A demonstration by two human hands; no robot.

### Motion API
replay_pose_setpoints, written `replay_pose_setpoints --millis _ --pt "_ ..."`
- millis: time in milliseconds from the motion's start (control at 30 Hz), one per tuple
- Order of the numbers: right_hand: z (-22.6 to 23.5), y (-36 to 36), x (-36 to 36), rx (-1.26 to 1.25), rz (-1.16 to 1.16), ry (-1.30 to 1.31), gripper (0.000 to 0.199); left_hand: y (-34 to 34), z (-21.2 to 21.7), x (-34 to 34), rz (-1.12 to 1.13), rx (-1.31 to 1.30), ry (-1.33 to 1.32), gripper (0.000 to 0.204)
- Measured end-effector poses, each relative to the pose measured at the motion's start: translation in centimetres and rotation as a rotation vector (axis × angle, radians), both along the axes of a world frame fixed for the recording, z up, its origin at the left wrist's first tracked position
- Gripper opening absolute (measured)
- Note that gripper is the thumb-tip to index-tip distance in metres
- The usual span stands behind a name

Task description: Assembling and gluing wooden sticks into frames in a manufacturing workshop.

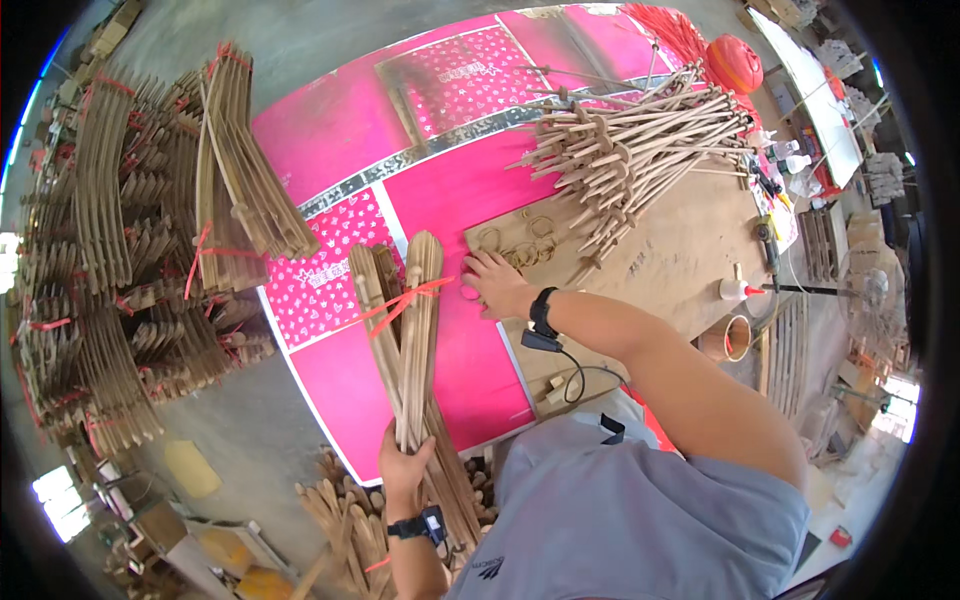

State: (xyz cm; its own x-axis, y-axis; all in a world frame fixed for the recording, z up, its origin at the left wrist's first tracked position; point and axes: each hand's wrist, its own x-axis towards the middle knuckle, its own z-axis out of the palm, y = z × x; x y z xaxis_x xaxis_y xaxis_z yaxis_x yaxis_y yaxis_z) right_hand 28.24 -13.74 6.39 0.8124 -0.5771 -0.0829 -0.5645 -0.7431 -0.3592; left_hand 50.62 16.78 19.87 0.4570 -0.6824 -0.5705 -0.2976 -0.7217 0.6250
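L hand (405, 462) is closed round the lower end of a wooden-strip bundle (422, 335), which lies on the pink tabletop (480, 385), round tips pointing away from the wearer. R hand (497, 287) is palm-down at the near-left edge of the tan board (665, 275), fingers loosely spread, nothing clearly in it, right by some loose rubber bands (535, 240). Step looks like steadying strips w/ L while R goes for a band, prob. To do it well: hold L firm but not crushing, so thin strips don't fan out or slide; square the tips before anything goes round them. W/ R, pinch one band only, b/c they lie overlapped & could come up tangled; open it wide w/ fingertips, then slip it over the tips evenly, no twist. Watch the red ribbon (428, 288) crossing the strips: can't tell which bundle it's tied to, so don't drag it along. A 2nd strip bundle (372, 290) lies just beside, on the left, so check no strips from it get caught in. Mind the black cable (577, 380) off the R wrist too, & steer clear of the stick pile (620, 150) beyond the bands, since its ends could snag.
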Motion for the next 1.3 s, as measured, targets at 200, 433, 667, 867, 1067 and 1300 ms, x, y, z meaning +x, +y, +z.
replay_pose_setpoints --millis 200,433,667,867,1067,1300 --pt "-2.3 0.7 -0.5 -0.049 0.145 0.289 0.056 1.5 -2.6 1.2 -0.05 0.026 -0.012 0.085" --pt "0.0 0.3 -1.2 0.152 0.161 0.119 0.035 2.5 -3.4 1.9 -0.075 0.009 -0.074 0.084" --pt "-0.2 -2.0 -7.2 0.163 -0.28 -0.012 0.027 1.4 -2.2 0.8 -0.108 -0.014 -0.096 0.084" --pt "1.7 -1.1 -10.6 0.163 -0.334 0.08 0.04 1.0 -0.4 -0.4 -0.055 0.006 -0.08 0.085" --pt "5.2 3.0 -12.2 0.133 -0.383 -0.054 0.046 7.7 -2.2 1.1 -0.153 -0.133 -0.1 0.088" --pt "5.5 8.7 -13.0 0.471 0.011 0.066 0.039 13.5 0.6 2.2 -0.05 0.137 0.024 0.09"
